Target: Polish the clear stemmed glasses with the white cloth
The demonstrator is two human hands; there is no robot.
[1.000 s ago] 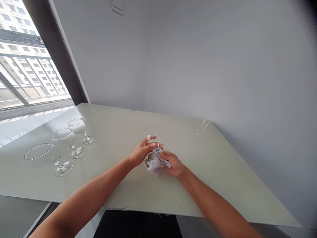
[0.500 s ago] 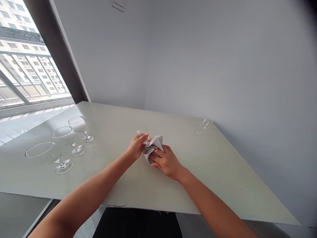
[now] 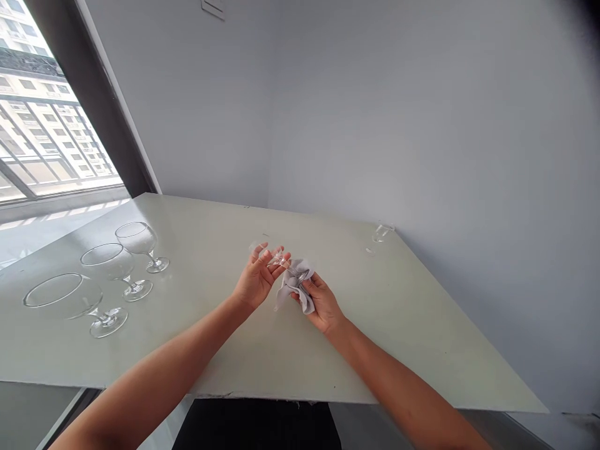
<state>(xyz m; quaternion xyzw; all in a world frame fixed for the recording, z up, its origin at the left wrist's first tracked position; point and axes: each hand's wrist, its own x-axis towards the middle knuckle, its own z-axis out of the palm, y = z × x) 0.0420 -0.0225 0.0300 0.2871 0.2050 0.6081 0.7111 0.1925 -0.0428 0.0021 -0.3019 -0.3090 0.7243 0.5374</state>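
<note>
In front of me, above the table's middle, is a small clear glass [image 3: 278, 256], partly hidden by fingers and hard to make out. My left hand [image 3: 257, 275] loosely holds it, palm turned up and fingers curled round it. A crumpled pale grey cloth [image 3: 291, 289] is gripped in my right hand [image 3: 323, 305], with the thumb on top. The cloth lies against the right end of the glass and covers part of it.
To the left stand three stemmed glasses: a near one [image 3: 107, 321], a middle one [image 3: 137, 289] and a far one [image 3: 157, 264]. Another small glass [image 3: 382, 233] stands at the table's back right corner. The pale glossy table [image 3: 412, 350] meets grey walls; a window [image 3: 56, 137] is at left.
My left fingers have loosened and spread round the glass. My right hand has turned from palm-down over the cloth to holding it with the thumb on top. The view has shifted slightly right.
</note>
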